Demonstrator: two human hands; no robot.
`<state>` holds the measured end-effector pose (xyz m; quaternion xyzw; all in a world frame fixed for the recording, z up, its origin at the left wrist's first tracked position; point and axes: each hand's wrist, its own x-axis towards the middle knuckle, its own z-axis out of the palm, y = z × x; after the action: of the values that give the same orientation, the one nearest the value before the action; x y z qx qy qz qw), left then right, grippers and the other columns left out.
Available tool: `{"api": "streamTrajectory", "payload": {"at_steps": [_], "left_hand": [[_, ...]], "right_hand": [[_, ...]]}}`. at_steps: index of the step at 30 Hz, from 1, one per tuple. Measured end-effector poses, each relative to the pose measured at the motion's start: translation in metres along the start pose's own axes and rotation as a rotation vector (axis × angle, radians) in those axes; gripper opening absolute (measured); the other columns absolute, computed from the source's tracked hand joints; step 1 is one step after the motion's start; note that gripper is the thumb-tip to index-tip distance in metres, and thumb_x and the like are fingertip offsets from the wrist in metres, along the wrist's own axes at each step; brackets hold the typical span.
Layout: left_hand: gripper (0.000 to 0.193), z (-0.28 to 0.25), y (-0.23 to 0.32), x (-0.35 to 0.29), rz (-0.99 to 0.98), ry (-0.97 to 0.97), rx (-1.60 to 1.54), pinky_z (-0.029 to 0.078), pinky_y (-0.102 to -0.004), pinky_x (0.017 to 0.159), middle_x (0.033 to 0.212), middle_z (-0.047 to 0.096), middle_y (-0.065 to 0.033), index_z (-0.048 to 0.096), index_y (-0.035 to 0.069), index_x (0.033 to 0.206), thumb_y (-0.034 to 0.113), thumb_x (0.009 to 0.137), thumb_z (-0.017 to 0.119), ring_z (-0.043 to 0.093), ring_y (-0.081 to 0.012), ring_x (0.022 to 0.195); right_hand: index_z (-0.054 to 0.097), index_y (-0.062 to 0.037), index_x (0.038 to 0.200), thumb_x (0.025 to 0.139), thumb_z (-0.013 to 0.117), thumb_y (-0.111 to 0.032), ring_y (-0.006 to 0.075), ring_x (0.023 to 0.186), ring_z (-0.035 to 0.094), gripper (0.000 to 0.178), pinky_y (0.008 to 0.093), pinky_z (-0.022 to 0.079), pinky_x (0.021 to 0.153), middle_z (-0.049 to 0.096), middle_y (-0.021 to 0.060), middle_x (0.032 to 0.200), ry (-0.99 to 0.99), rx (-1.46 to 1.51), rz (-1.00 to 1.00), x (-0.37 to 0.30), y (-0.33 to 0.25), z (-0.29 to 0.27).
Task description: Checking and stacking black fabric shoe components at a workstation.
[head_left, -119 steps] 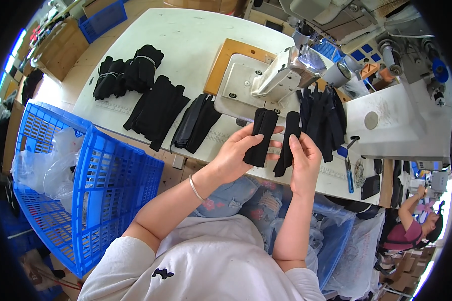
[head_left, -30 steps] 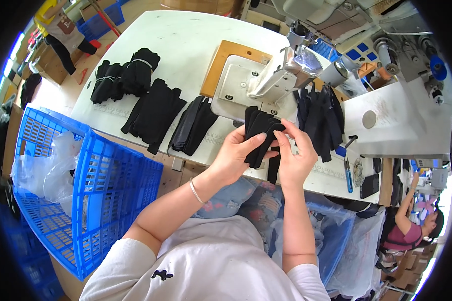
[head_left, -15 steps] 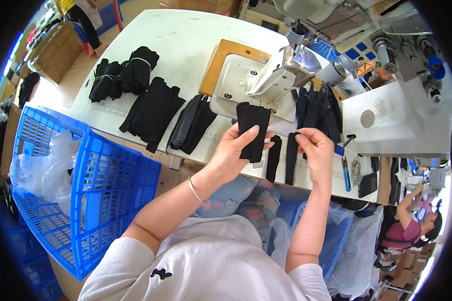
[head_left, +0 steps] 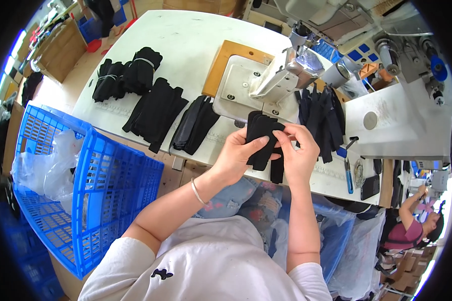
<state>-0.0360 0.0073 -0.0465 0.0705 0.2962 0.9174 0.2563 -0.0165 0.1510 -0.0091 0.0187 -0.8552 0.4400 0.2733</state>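
Note:
A fanned stack of black fabric strips point(head_left: 258, 126) is gripped in my left hand point(head_left: 232, 156), thumb across the front, above the table's near edge. My right hand point(head_left: 301, 150) pinches the upper right edge of the stack between thumb and fingers, at its outermost strip. Below and between the hands, a single black strip point(head_left: 276, 173) shows at the table edge, partly hidden. To the left lie a loose pile of black strips point(head_left: 155, 113) and a smaller pile point(head_left: 195, 125). Farther back are two banded bundles point(head_left: 141, 70), point(head_left: 109, 80).
A sewing machine point(head_left: 286, 75) stands just beyond my hands, with more dark strips point(head_left: 322, 118) hanging beside it. Blue-handled snips point(head_left: 348, 175) and a black phone point(head_left: 370, 186) lie at the right. A blue plastic crate point(head_left: 83, 200) holding clear bags stands left; a person point(head_left: 412, 226) sits far right.
My right hand has moved left, bringing the separate strip it held against the stack in my left hand. The stack now sits slightly lower and more fanned.

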Motion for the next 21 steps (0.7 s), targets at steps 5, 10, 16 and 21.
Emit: {"api": "streamTrajectory", "payload": {"at_steps": [5, 10, 16, 21], "left_hand": [[0.022, 0.000, 0.000, 0.000, -0.019, 0.009, -0.001, 0.060, -0.0398, 0.088, 0.110, 0.067, -0.0097, 0.062, 0.000, 0.117, 0.012, 0.098, 0.058, 0.066, -0.0180, 0.099], [0.022, -0.002, 0.000, 0.000, -0.009, -0.004, 0.020, 0.061, -0.0379, 0.085, 0.108, 0.067, -0.0086, 0.062, 0.001, 0.117, 0.011, 0.099, 0.056, 0.066, -0.0161, 0.097], [0.022, -0.002, -0.002, -0.001, -0.006, -0.007, 0.052, 0.061, -0.0377, 0.083, 0.108, 0.067, -0.0083, 0.062, 0.000, 0.117, 0.010, 0.098, 0.056, 0.066, -0.0157, 0.096], [0.022, -0.002, -0.001, -0.002, -0.010, -0.012, -0.011, 0.061, -0.0393, 0.084, 0.110, 0.067, -0.0105, 0.062, -0.001, 0.115, 0.013, 0.099, 0.056, 0.066, -0.0190, 0.098]], "right_hand": [[0.065, -0.0003, 0.086, 0.078, 0.077, -0.004, 0.0178, 0.070, 0.061, 0.015, 0.0292, 0.049, 0.064, 0.065, 0.0075, 0.084, 0.027, -0.032, -0.024, -0.003, 0.001, 0.001], [0.064, -0.0021, 0.093, 0.078, 0.076, -0.002, 0.0176, 0.073, 0.059, 0.019, 0.0293, 0.048, 0.067, 0.063, 0.0063, 0.082, 0.067, -0.065, -0.068, -0.005, -0.006, 0.003], [0.064, -0.0019, 0.097, 0.078, 0.075, 0.000, 0.0135, 0.075, 0.060, 0.022, 0.0278, 0.049, 0.069, 0.058, 0.0037, 0.080, -0.118, 0.160, 0.203, 0.001, -0.008, -0.007], [0.063, 0.0016, 0.096, 0.080, 0.072, 0.005, 0.0086, 0.075, 0.060, 0.019, 0.0223, 0.049, 0.070, 0.064, 0.0026, 0.085, -0.138, 0.448, 0.203, 0.001, 0.004, -0.016]]}}
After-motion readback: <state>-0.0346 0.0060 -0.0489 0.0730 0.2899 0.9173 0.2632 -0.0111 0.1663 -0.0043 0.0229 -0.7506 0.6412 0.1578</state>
